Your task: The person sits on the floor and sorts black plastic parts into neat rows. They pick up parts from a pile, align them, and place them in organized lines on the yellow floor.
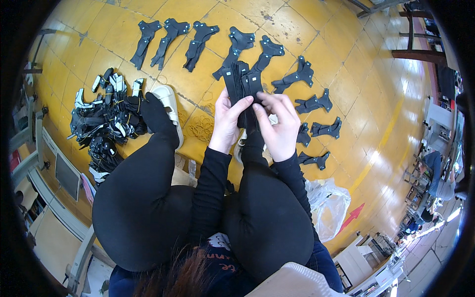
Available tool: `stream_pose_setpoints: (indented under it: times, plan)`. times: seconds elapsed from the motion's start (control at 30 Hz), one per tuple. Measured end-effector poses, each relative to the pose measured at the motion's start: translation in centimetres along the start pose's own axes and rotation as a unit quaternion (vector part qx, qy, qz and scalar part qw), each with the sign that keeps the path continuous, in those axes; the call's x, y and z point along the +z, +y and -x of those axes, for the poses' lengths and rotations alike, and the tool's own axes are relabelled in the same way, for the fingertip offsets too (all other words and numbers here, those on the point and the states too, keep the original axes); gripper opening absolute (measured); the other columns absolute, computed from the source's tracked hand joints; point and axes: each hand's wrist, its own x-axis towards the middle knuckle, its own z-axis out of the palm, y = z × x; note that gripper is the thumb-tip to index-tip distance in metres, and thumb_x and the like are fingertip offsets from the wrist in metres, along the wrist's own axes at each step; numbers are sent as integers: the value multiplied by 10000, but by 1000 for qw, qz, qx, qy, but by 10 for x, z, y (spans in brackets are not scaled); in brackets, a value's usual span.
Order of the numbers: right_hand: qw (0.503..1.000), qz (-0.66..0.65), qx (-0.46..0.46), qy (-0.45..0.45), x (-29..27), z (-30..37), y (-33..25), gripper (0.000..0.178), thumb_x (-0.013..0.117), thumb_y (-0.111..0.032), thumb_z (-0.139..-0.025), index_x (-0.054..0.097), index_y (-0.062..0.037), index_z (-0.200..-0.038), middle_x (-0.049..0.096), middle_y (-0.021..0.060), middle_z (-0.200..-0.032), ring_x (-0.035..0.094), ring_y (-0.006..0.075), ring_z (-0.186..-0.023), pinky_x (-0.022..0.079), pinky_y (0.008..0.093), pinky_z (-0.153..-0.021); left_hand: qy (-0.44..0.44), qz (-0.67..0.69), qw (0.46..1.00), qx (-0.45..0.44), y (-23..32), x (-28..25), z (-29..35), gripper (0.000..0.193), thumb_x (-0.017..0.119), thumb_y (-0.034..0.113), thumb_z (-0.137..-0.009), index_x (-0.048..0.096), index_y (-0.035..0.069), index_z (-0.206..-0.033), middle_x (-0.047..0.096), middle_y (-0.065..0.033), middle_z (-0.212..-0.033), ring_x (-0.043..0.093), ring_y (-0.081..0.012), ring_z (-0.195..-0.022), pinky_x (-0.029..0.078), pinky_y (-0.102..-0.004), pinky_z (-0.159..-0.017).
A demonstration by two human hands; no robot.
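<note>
In front of my knees I hold a thick stack of black cut fabric pieces, fanned into layers, with small pale labels near the top. My left hand is closed around its left side, thumb lying across the front. At the right edge, my right hand has thumb and fingertips closed on the layers. Beyond the stack, several similar black piece bundles lie on the floor in a curved row, sweeping from far left around to the right. Each carries small pale labels.
A heap of black and white strap bundles tied with yellow bands sits left of my foot. Loose yellow rubber bands lie between my feet. A clear plastic bag rests beside my right leg. Metal-framed furniture stands at the left.
</note>
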Motion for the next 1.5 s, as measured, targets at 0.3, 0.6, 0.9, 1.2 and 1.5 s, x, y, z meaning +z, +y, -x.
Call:
stream_pose_setpoints:
  times: [0.3,0.6,0.9,1.2,1.5]
  plan:
    - [941,-268,207,13,-2,6,28,122,686,-8,-805,627,11,-910,615,-5,-785,525,46,-711,418,189,-674,10,-35,999,-11,-1,3,3,336,652,-57,-779,538,4,-1089,644,-91,-1015,638,-142,-890,525,-271,-783]
    - [830,-492,255,63,-7,6,52,61,614,25,-850,597,-23,-884,608,12,-844,588,88,-786,455,206,-720,42,-61,997,-13,-9,9,-4,321,648,-43,-780,542,8,-1079,643,-90,-1005,634,-156,-879,517,-287,-798]
    - [860,-376,328,111,2,13,105,122,664,-23,-826,636,-21,-945,565,-46,-762,432,10,-600,302,165,-511,9,-170,984,-50,-70,-13,-26,363,686,-41,-769,542,-1,-1100,644,-79,-1010,626,-131,-887,511,-267,-798]
    - [942,-180,283,-10,33,44,164,254,538,-107,-919,610,32,-1120,535,-16,-779,482,60,-682,386,193,-616,25,-210,973,-88,-95,-53,-39,340,701,-58,-750,562,6,-1053,645,-48,-972,618,-107,-861,506,-252,-779]
    - [948,-172,269,19,27,37,161,194,622,-82,-851,653,39,-999,636,23,-851,558,77,-735,434,215,-667,38,-218,972,-80,-91,-53,-39,345,714,-40,-751,552,11,-1052,646,-61,-975,622,-109,-856,509,-257,-773]
